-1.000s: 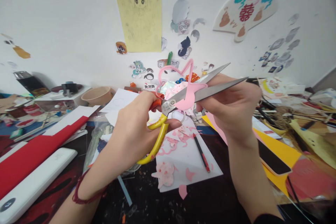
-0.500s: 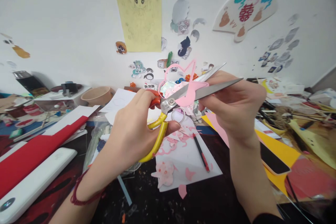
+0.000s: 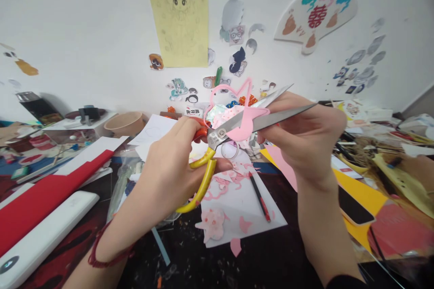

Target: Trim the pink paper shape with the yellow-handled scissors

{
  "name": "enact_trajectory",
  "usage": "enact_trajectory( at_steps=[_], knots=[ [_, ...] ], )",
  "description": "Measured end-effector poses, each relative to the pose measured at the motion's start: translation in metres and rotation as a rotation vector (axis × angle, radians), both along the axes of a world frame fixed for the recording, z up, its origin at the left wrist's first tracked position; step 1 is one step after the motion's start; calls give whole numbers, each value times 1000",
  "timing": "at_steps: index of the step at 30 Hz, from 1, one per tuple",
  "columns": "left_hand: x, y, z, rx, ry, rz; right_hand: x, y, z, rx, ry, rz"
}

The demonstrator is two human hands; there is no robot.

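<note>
In front of me my left hand grips a pair of scissors with yellow and orange-red handles. Their steel blades stand apart and point right, reaching in front of my right hand. A pink paper cutout, with a thin curved and pointed outline, lies between the blades near the pivot. My right hand's thumb and fingers pinch its right side, partly hidden by the lower blade. Below both hands, a white sheet carries pink scraps, a pink flower-like cutout and a red-and-black pen.
Left on the dark table are a long white device, red paper and a tan bowl. A phone lies on yellow paper at right, near a red round piece. The wall behind bears drawings and cutouts.
The scissors have shifted very slightly, their yellow handle dropping a little lower and left and the blade tips a little right. Both hands keep their hold.
</note>
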State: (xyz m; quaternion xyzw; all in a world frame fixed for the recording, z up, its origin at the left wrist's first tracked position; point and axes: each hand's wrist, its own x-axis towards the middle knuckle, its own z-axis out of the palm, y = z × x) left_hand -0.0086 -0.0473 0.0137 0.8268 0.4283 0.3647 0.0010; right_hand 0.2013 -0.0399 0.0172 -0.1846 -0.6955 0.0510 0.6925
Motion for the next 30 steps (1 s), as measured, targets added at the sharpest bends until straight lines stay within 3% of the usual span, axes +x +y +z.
enact_trajectory(
  at_steps=[30],
  knots=[
    [-4,-4,0,-52,37,-22,2,-1,1,-7,-11,-48]
  ],
)
